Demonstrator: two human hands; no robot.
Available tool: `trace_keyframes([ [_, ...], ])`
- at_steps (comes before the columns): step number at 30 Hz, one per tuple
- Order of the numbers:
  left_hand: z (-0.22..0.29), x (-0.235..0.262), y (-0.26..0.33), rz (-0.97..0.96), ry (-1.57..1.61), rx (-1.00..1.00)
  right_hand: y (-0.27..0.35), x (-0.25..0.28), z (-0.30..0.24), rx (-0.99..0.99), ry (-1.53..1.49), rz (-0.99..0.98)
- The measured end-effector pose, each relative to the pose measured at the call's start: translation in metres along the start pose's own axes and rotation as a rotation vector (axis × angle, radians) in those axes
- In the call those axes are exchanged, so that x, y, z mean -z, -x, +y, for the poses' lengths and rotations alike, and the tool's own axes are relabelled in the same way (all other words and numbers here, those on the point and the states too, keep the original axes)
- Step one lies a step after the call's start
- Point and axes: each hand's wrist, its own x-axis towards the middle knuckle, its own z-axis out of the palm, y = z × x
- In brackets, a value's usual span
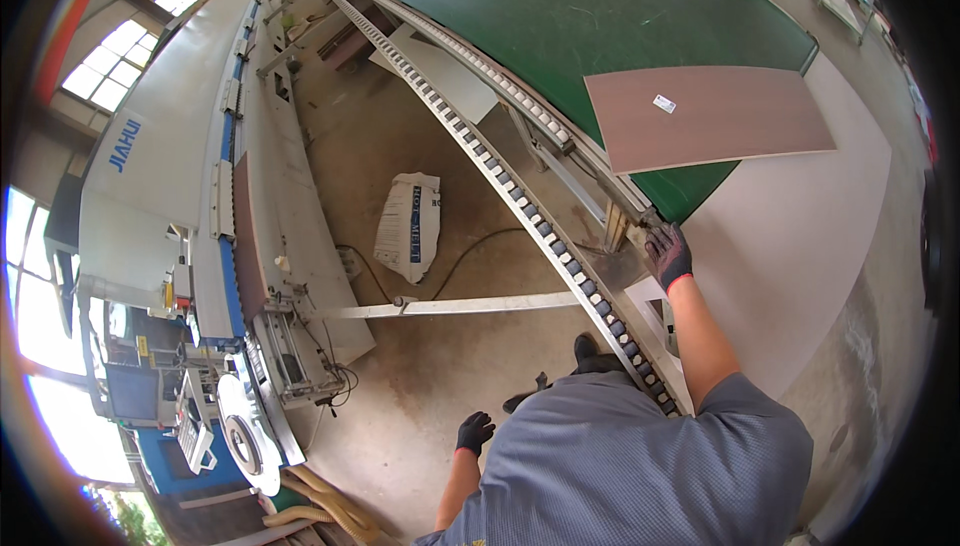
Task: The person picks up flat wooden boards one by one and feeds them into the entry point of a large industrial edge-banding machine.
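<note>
My right hand (668, 254), in a dark glove with a red cuff, is stretched to the near corner of the green belt table (685, 194). Its fingers lie extended on or beside that corner; what is under the palm is hidden. Beyond it a flat brown panel (730, 131) with a small white label (664, 104) rests on the green belt, overhanging its right side. At my left side hangs my left hand (475, 432), gloved in black, its fingers loosely apart and nothing visible in them.
A slanting roller rail (520, 201) runs close by my right side. On the left stands a long machine (165, 156) with another brown panel (248, 246) along it. A metal crossbar (470, 306), a white sack (410, 226) and a cable lie between. A large pale sheet (800, 236) is at right.
</note>
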Motion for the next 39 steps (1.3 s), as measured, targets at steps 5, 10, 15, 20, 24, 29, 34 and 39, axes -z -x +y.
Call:
trace_keyframes([
  [5,0.006,-0.034,0.002,-0.064,-0.372,-0.152,-0.019,0.030,-0.013,0.014,-0.033,0.013],
  [10,-0.063,0.046,-0.062,-0.200,-0.863,-0.398,-0.016,0.027,-0.029,0.001,-0.103,0.041],
  [15,-0.065,0.034,-0.074,-0.243,-1.261,-0.568,-0.019,0.033,-0.031,0.030,-0.166,0.091],
  [20,0.027,-0.024,-0.034,-0.307,-1.099,-0.680,-0.015,0.059,-0.040,0.129,-0.365,0.080],
  [24,0.072,-0.084,-0.029,-0.367,-1.148,-0.780,0.000,0.063,-0.032,0.149,-0.240,0.244],
  [29,0.175,-0.241,0.048,-0.558,-0.432,-0.359,0.091,0.052,-0.036,0.082,-0.195,0.119],
  [34,0.222,-0.351,0.127,-0.988,-0.404,-0.249,0.218,0.012,-0.003,-0.165,-0.073,0.032],
  [39,0.200,-0.359,0.153,-0.934,-0.111,0.068,0.316,-0.009,0.062,-0.319,0.050,-0.130],
])
